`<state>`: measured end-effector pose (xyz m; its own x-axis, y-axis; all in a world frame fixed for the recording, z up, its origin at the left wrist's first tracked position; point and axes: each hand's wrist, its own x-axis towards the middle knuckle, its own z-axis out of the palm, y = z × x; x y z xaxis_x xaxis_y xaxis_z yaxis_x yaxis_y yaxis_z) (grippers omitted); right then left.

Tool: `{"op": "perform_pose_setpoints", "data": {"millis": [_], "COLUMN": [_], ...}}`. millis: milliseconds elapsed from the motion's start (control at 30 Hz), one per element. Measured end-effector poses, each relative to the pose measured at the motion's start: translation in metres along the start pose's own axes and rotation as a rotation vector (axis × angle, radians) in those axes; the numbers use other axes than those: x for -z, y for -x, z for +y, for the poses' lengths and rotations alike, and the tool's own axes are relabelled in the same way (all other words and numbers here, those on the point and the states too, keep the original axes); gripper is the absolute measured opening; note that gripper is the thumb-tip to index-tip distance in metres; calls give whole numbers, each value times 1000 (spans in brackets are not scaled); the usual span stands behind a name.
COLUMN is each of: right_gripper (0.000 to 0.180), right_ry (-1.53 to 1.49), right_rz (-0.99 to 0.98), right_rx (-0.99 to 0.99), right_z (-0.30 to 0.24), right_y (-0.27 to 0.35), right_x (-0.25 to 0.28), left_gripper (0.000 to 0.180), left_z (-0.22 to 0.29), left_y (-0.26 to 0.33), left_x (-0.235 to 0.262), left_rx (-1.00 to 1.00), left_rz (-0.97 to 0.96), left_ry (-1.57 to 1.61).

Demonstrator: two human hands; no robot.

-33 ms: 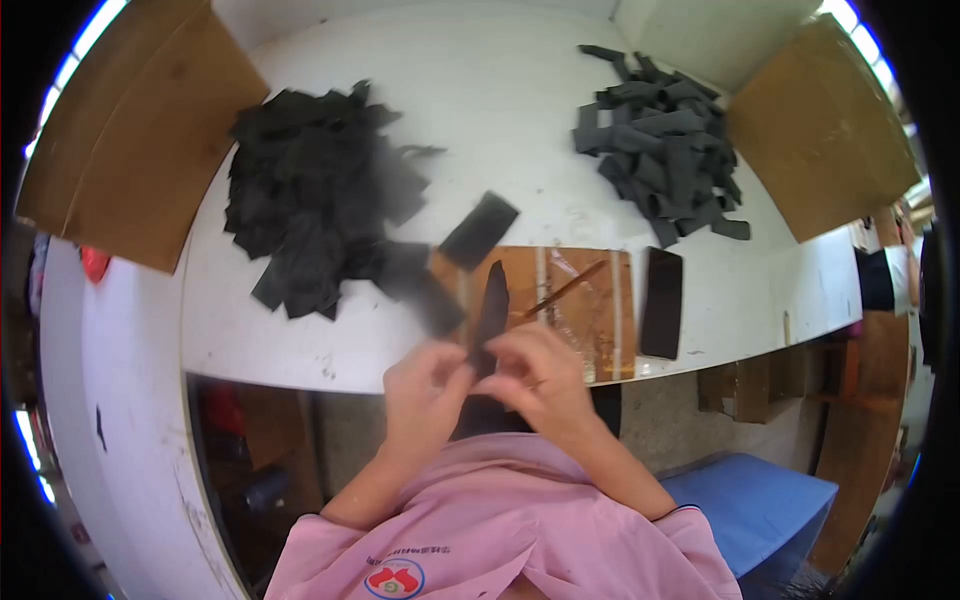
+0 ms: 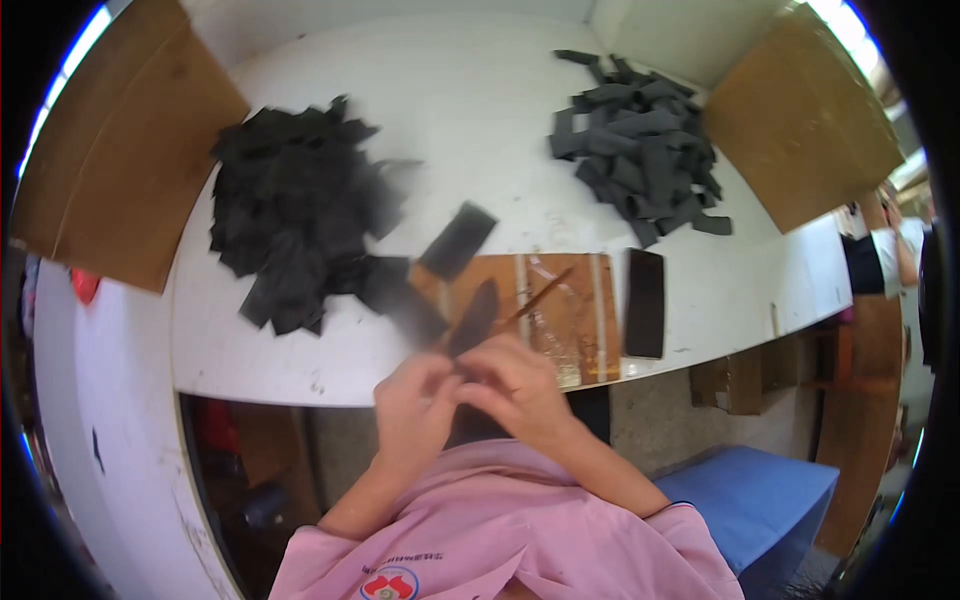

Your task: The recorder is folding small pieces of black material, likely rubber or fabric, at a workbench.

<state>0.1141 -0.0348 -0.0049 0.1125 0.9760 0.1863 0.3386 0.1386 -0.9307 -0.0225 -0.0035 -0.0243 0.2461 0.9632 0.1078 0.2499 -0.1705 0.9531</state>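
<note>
Landmark: flat brown board crossed by pale strips [image 2: 592, 315], at near edge of white worktable [image 2: 480, 130]. Dark grey, narrow, pointed-looking strip of thin material [image 2: 476, 312] extends over board's left part, near end at the fingers. Right hand [image 2: 515, 382], near side of board: thumb and fingertips together, pinched on that end. Left hand [image 2: 412, 402], nearer the board's left corner: fingers curled in, meeting the right's; blurred, cannot tell whether clamped on the strip. Thin brown stick [image 2: 545, 298] slants on the board. Black rounded-corner slab [image 2: 645, 303] just beyond its right edge. Heap of black fabric-like pieces [image 2: 290, 200] left of board; heap of dark grey strips [image 2: 640, 140] beyond it, rightward.
</note>
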Motion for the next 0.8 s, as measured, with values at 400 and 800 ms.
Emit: {"op": "perform_pose_setpoints", "data": {"millis": [400, 800], "right_gripper": [11, 17], "right_ry": [-153, -1160], "right_rz": [124, -199], "right_rx": [-70, -620], "right_z": [32, 45], "right_y": [0, 1], "right_x": [-14, -13], "left_gripper": [19, 16], "left_z": [-6, -16], "left_y": [-12, -12], "left_x": [-2, -28], "left_rx": [383, -43], "left_rz": [-31, 194], "left_ry": [952, 15]}}
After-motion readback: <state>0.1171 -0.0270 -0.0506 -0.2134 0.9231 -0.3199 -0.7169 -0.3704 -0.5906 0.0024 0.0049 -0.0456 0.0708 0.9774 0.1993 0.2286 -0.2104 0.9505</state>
